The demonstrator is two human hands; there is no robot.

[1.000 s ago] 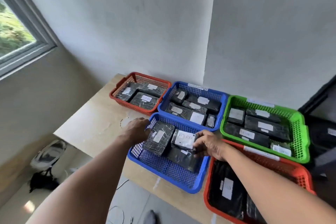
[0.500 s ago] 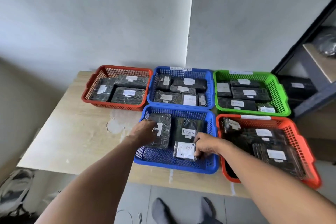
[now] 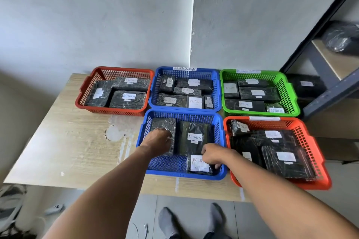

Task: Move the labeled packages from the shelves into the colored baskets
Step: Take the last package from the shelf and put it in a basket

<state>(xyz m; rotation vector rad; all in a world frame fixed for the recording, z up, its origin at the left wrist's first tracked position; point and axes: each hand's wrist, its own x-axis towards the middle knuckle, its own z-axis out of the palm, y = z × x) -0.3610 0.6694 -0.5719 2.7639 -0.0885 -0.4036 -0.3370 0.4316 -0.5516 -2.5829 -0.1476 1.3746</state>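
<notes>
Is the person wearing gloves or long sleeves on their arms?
No gloves and no sleeves show. The left hand and right hand are bare, and both forearms are bare too. No watch, ring or bracelet shows. Farther down, you can see grey socks.

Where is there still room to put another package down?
Bare mesh shows in the near blue basket, along its front-left floor between the left hand and the small package under the right hand. The table left of it is bare wood. The other four baskets look crowded.
</notes>
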